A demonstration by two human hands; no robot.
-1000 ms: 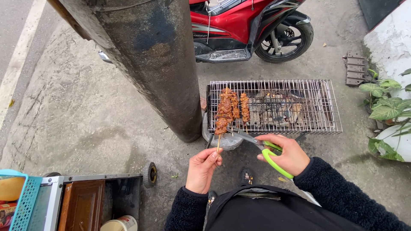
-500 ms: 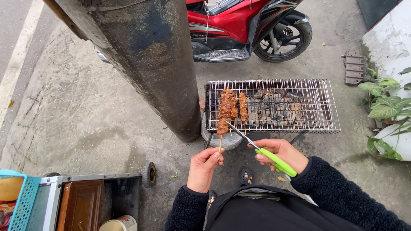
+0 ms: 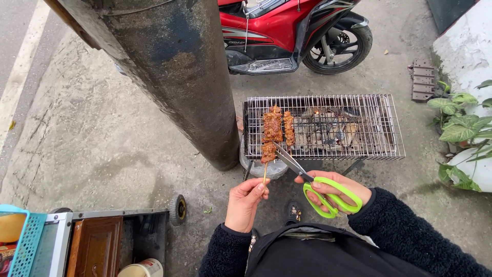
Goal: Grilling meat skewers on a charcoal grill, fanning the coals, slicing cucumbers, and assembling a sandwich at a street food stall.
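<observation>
Scissors [image 3: 312,184], clenched in our right hand [image 3: 335,192], have closed on the light, soft skewer [image 3: 268,152] our left hand [image 3: 246,202] pinches by its stick at the grill's [image 3: 359,154] near-left corner.

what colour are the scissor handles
Bright lime green, on the metal-bladed scissors in the right hand; head view.

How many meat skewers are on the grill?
2. One skewer at the grill's left end, its stick held by the left hand; a second skewer beside it, to its right.
</observation>
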